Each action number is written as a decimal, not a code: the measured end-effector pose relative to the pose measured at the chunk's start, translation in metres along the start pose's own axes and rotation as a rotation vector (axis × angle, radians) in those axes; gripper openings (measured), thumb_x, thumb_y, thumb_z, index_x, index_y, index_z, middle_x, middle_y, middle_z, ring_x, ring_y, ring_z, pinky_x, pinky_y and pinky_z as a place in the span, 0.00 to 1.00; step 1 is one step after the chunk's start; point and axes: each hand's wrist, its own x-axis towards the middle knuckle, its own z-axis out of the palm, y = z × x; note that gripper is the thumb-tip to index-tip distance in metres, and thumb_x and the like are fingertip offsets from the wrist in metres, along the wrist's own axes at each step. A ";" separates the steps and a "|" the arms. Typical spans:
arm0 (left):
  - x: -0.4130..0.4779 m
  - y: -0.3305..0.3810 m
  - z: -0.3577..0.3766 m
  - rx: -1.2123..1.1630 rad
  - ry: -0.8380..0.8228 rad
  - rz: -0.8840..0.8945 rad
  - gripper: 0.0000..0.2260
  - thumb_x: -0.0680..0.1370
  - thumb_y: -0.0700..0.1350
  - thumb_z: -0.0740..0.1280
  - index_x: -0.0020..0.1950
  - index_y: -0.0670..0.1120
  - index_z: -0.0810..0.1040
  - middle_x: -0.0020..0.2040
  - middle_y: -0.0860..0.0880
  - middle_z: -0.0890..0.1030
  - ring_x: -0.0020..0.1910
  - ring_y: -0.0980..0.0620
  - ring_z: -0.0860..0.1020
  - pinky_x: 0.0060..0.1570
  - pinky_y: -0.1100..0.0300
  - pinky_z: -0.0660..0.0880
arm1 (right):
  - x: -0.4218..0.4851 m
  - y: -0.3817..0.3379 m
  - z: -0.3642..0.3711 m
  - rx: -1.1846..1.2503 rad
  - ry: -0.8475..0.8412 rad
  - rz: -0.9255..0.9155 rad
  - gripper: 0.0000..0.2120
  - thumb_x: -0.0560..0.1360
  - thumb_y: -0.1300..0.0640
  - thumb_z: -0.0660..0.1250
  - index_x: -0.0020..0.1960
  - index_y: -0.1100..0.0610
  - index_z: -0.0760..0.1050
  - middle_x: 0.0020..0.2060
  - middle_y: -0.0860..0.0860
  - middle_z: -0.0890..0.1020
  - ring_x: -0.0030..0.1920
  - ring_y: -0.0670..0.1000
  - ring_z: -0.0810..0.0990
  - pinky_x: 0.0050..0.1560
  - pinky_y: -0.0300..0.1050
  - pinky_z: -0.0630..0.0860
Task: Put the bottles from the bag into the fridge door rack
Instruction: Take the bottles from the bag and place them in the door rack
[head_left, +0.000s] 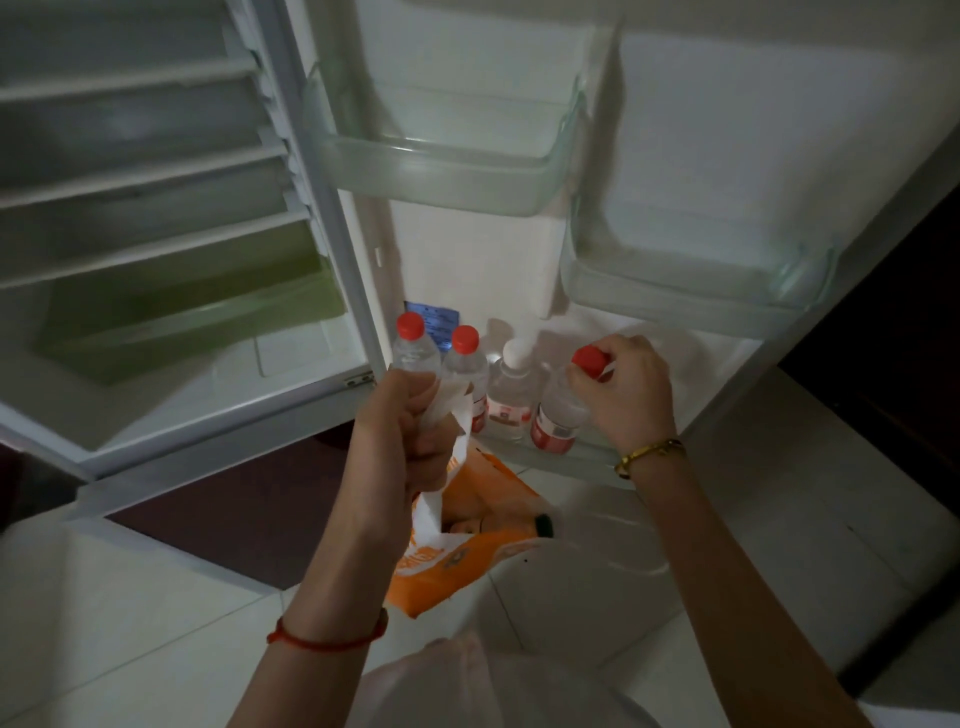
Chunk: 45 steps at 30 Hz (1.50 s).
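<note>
The fridge door stands open, and its bottom door rack (597, 457) holds several clear bottles. Two red-capped bottles (415, 348) (467, 358) stand at the left, and a white-capped bottle (511, 389) is in the middle. My right hand (628, 384) grips the neck of a fourth bottle (561, 410) with a red cap, tilted in the rack at the right. My left hand (410, 431) holds up the bunched handles of an orange and white plastic bag (457, 551), which hangs in front of the rack. Something dark-capped shows inside the bag.
Two clear door racks, the upper one (441, 171) and a smaller middle one (696, 296), hang above. The fridge interior (156, 234) with white shelves and a green drawer lies at the left. Pale floor tiles (753, 519) spread below.
</note>
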 end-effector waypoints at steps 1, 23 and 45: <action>0.000 -0.001 0.002 -0.003 -0.006 0.005 0.18 0.75 0.44 0.57 0.24 0.52 0.66 0.25 0.52 0.60 0.23 0.57 0.54 0.21 0.65 0.53 | 0.001 0.002 0.002 0.003 -0.012 0.004 0.09 0.69 0.57 0.72 0.46 0.60 0.79 0.46 0.57 0.77 0.44 0.58 0.78 0.49 0.51 0.77; -0.022 -0.009 0.013 0.087 -0.065 0.039 0.09 0.71 0.50 0.59 0.37 0.46 0.64 0.27 0.51 0.58 0.24 0.56 0.54 0.21 0.64 0.55 | -0.065 0.074 0.039 0.011 -0.390 0.406 0.13 0.74 0.54 0.68 0.38 0.65 0.80 0.33 0.56 0.84 0.31 0.52 0.80 0.37 0.48 0.81; -0.049 -0.021 0.046 0.140 -0.107 0.013 0.17 0.71 0.51 0.59 0.45 0.36 0.71 0.27 0.51 0.60 0.23 0.56 0.55 0.21 0.65 0.56 | -0.143 0.162 0.105 -0.358 -0.751 0.390 0.23 0.75 0.50 0.67 0.67 0.53 0.68 0.63 0.55 0.76 0.60 0.56 0.78 0.59 0.49 0.76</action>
